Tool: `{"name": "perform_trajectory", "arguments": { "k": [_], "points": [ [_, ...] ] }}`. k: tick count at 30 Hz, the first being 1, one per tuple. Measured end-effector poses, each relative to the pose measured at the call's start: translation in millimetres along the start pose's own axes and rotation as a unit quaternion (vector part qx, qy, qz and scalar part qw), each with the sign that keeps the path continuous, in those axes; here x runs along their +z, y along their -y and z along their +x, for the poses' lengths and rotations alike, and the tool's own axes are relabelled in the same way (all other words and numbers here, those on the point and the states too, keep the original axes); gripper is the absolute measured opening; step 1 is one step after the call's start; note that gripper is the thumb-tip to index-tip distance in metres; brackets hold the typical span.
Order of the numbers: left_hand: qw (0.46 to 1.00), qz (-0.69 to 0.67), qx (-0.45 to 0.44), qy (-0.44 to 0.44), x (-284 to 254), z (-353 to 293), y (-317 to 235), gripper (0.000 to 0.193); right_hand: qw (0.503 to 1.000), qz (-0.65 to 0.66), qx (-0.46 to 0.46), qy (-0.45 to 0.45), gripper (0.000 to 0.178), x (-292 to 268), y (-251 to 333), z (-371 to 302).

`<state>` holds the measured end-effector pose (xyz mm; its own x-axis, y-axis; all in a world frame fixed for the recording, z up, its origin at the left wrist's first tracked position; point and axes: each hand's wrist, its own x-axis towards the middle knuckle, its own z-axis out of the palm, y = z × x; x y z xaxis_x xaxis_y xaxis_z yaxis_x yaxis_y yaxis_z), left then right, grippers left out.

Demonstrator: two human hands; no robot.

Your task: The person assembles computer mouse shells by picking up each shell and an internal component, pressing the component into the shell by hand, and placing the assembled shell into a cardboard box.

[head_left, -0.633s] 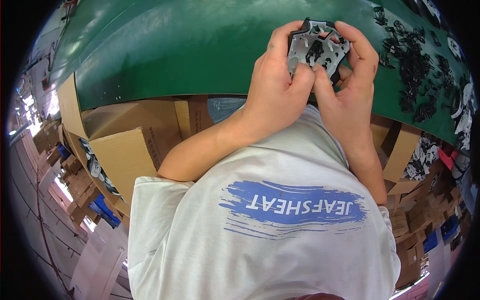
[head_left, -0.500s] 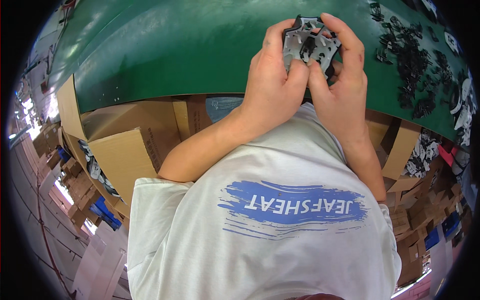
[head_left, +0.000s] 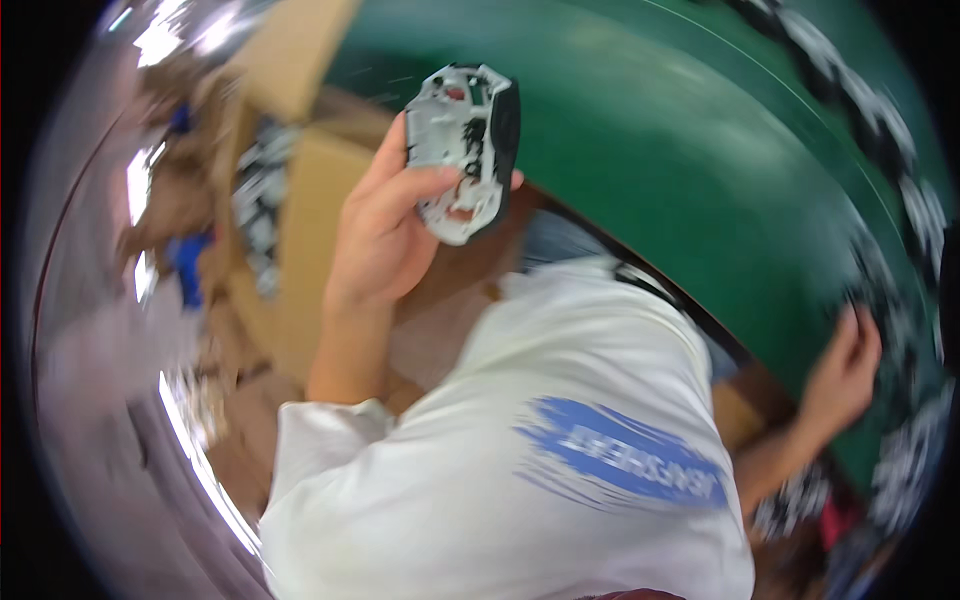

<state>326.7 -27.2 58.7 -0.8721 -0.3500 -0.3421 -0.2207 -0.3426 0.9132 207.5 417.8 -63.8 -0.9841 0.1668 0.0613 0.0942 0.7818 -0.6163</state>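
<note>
My left hand [head_left: 380, 225] holds up a palm-sized plastic shell [head_left: 437, 135], which looks like a computer mouse housing. Its hollow side faces me, pale grey with small black parts and reddish openings, and its right side is black. The thumb lies on the inside edge while the other fingers go behind it, mostly hidden. Far off to the right, my right hand [head_left: 845, 375] is down by a scatter of small black plastic parts [head_left: 885, 290] on the green table. Its fingers are drawn together, and blur hides what is between the fingertips.
The green table [head_left: 640, 150] curves across the top and right. Along its far side runs a row of black and white parts [head_left: 860, 90]. Cardboard boxes [head_left: 325, 200] stand at the left, one with grey and black pieces [head_left: 262, 210]. More pale pieces [head_left: 795, 500] lie below the table's right edge.
Both hands were together on the shell; my right hand has let go and moved right to the black parts. My left hand has carried the shell left and turned it. The view has swung round.
</note>
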Motion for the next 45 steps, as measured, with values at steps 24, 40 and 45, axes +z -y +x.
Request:
{"name": "perform_trajectory", "arguments": {
  "k": [24, 40, 45],
  "points": [
    [0.749, 0.44, 0.342, -0.357, -235.7, 14.2, -124.5, 0.043, 0.954, -0.137, -0.167, 0.208, 0.011, -12.4, 3.7, 4.2],
    [0.819, 0.542, 0.082, -0.168, 22.8, 441.0, 19.5, 0.075, 0.985, 0.012, -0.166, 0.036, 0.011, 17.3, -3.4, -3.3],
    [0.987, -0.071, 0.088, 0.116, 70.8, 346.5, -21.9, 0.047, 0.983, 0.113, -0.101, 0.105, 0.009, 14.3, 0.7, -1.3]
  ]
}}
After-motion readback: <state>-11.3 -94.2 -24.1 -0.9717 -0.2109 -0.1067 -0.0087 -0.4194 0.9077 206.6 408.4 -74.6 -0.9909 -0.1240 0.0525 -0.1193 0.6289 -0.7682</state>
